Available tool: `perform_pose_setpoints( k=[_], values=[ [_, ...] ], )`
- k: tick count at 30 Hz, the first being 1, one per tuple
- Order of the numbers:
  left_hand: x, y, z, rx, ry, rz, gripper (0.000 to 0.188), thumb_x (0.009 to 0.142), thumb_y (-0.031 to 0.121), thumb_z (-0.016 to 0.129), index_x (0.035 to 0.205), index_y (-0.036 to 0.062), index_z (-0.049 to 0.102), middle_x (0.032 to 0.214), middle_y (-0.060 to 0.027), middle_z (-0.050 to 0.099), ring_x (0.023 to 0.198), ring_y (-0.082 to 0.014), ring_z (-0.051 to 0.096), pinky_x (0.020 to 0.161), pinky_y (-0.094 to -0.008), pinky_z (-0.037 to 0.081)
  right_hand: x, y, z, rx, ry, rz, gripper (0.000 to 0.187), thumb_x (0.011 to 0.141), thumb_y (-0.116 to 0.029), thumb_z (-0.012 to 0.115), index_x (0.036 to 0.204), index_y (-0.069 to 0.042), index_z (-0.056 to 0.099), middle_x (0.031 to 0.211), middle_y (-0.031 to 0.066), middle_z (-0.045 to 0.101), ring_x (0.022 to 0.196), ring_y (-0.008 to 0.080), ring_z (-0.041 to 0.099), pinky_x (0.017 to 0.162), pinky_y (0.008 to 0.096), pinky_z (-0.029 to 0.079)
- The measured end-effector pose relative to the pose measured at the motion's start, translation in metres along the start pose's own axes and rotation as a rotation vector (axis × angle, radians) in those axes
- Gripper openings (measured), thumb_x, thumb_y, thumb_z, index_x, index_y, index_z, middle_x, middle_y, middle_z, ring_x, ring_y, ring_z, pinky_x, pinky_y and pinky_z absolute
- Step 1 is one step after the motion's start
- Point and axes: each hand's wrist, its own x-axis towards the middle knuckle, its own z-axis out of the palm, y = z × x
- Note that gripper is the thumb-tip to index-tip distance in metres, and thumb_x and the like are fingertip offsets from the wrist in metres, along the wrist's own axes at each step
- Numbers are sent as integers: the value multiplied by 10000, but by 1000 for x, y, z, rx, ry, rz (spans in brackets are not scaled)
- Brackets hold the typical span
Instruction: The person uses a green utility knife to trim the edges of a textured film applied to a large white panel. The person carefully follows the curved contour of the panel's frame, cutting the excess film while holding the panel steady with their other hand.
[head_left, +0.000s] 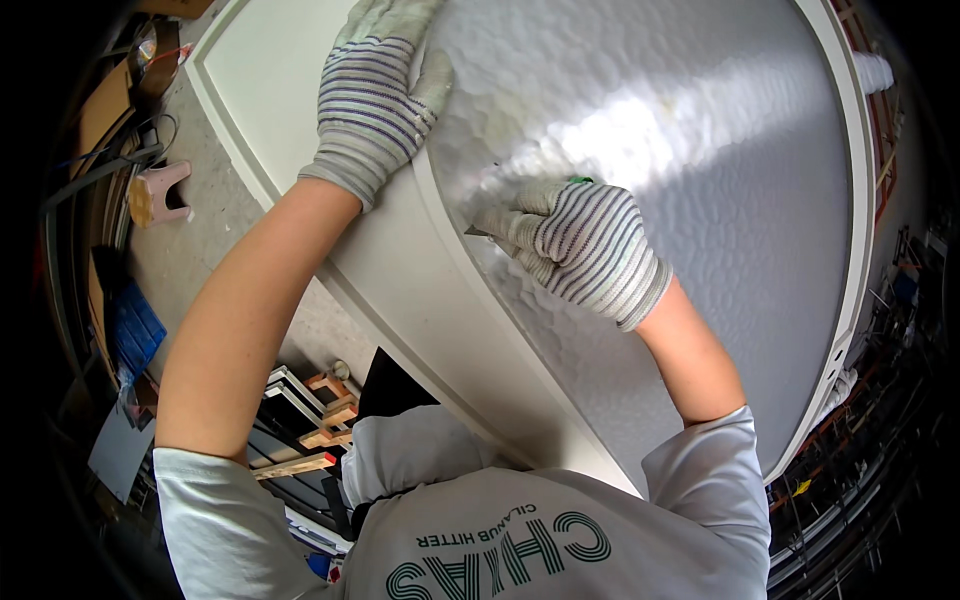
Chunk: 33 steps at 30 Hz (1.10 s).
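Observation:
My left hand, in a striped knit glove, lies flat with fingers stretched over the inner edge of a white frame. My right hand, gloved alike, is closed around a utility knife. Only the knife's metal tip and a bit of green show; the fingers hide the rest. Its tip is close to the seam where the frame borders a rippled, translucent grey panel. Bright light reflects off the panel beyond my right hand.
A pink stool stands on the concrete floor at the left, near cardboard and a blue item. Wooden strips lie below the frame. Dark racks and long bars crowd the lower right.

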Motion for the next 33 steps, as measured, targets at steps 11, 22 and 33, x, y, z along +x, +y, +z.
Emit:
perform_pose_setpoints(
  k=[11, 22, 33],
  values=[
    [-6, -3, 2, 6, 3, 6, 546, 863, 217, 572, 1384, 64, 513, 1379, -155, 549, 1320, -340, 469, 1167, -449, 295, 2, 4, 0, -164, -58, -70, 248, 886, -158, 623, 1106, -124, 732, 977, 92, 724, 721, 247, 692, 644, 322, 566],
    [-3, -2, 1, -15, 8, -9, 547, 859, 218, 574, 1380, 63, 517, 1372, -172, 552, 1317, -359, 469, 1166, -446, 293, -4, 12, -7, -207, -141, -209, 293, 831, -214, 656, 1112, -199, 737, 988, 42, 722, 872, 243, 693, 744, 349, 562],
    [-12, -4, 4, 4, -18, -81, 531, 863, 189, 577, 1377, 69, 523, 1375, -155, 553, 1321, -355, 463, 1168, -446, 288, -5, 19, -10, -50, -243, -231, 277, 799, -204, 670, 1064, -187, 748, 929, 39, 714, 820, 248, 679, 720, 375, 541]
  ],
)
